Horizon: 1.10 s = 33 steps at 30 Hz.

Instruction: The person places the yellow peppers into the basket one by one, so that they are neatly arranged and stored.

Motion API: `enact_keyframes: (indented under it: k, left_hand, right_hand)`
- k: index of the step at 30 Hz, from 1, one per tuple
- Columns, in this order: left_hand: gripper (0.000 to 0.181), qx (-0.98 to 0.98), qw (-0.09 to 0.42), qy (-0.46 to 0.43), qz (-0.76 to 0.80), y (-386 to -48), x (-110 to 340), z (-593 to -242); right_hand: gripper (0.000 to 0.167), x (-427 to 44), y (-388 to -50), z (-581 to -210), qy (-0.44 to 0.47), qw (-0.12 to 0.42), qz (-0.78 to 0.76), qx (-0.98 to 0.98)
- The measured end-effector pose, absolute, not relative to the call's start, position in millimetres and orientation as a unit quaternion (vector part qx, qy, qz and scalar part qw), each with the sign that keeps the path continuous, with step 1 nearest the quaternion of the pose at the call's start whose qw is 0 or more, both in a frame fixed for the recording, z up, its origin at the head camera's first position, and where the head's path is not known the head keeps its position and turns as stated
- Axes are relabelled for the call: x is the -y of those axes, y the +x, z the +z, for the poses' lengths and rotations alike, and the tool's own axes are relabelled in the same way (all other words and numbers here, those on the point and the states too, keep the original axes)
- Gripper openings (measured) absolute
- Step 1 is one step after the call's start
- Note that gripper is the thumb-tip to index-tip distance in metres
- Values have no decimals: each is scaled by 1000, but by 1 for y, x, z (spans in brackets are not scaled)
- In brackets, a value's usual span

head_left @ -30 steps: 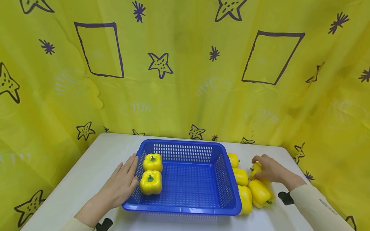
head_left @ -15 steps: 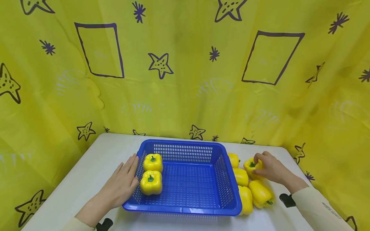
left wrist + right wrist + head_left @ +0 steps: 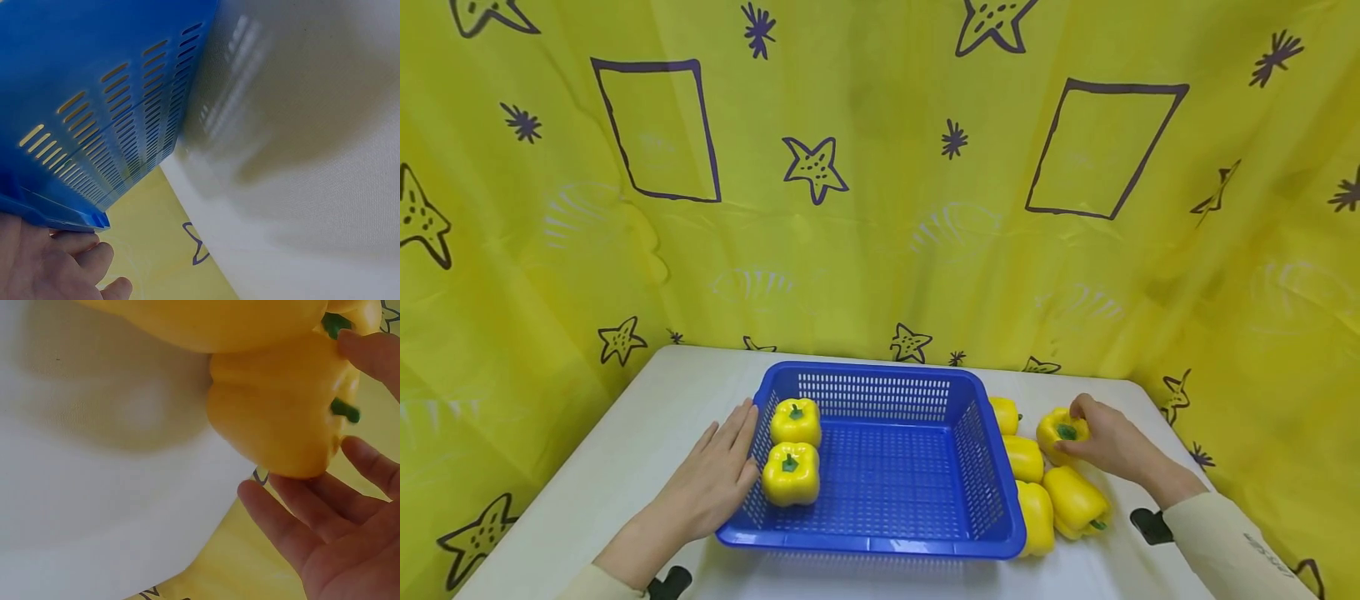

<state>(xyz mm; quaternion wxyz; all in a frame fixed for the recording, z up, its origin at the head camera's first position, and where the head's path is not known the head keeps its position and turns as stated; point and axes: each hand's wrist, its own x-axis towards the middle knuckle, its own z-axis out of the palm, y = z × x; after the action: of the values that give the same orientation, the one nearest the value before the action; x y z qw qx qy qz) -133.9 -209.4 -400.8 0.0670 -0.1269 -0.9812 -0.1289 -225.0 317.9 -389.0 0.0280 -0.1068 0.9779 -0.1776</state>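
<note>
In the head view, my right hand [image 3: 1112,442] holds a yellow bell pepper [image 3: 1051,433], thumb at the near side and fingers at the far side. Its green stem faces up and toward me. The right wrist view shows the fingers spread around that pepper [image 3: 275,412], some fingertips hidden behind it. My left hand [image 3: 711,479] lies with straight fingers against the left rim of a blue plastic basket [image 3: 872,546]. Inside, along the left wall, two yellow bell peppers, a far one [image 3: 795,427] and a near one [image 3: 792,479], stand stem up.
Outside the basket's right wall lie several more yellow bell peppers, among them one on its side [image 3: 1077,504] and one at the near corner [image 3: 1036,518]. The white table [image 3: 715,375] ends at a yellow patterned curtain [image 3: 872,267] behind and at both sides.
The right hand's pepper, earlier mostly covered by the fingers, has turned to show its stem upward, then shifted slightly right with the hand. The left hand and basket have stayed in place.
</note>
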Motion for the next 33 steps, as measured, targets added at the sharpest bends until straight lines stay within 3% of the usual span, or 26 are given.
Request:
enact_keyframes:
  k: [4, 21, 33]
  left_hand:
    - [62, 981, 64, -125, -132, -134, 209, -401]
    - [62, 981, 64, -124, -138, -134, 209, -402]
    - [62, 979, 70, -128, -142, -134, 210, -403]
  right_hand:
    - [60, -313, -226, -387, -103, 35, -171, -979]
    - [53, -303, -227, -386, -124, 13, -157, -980]
    - [34, -301, -226, -386, -139, 32, -146, -979]
